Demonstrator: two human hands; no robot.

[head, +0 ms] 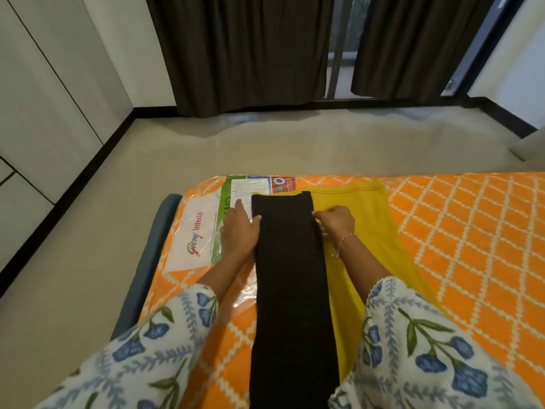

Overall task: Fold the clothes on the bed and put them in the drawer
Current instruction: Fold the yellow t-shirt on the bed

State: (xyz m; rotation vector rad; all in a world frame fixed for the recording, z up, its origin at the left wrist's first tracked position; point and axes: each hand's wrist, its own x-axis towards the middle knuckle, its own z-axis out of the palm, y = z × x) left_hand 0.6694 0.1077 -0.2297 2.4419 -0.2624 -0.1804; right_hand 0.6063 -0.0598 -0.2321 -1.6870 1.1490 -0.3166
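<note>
The long black folded garment [290, 276] runs off the bottom edge, covering part of the yellow cloth [368, 231]. The flat left hand [240, 228] presses its left edge; the right hand [334, 221] pinches its right edge. A plastic-wrapped orange mattress [457, 246] lies beneath.

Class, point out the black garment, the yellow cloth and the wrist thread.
black garment [290, 276], head view, middle of strip
yellow cloth [371, 214], head view, bare upper part
wrist thread [343, 242], head view, on right wrist
</note>
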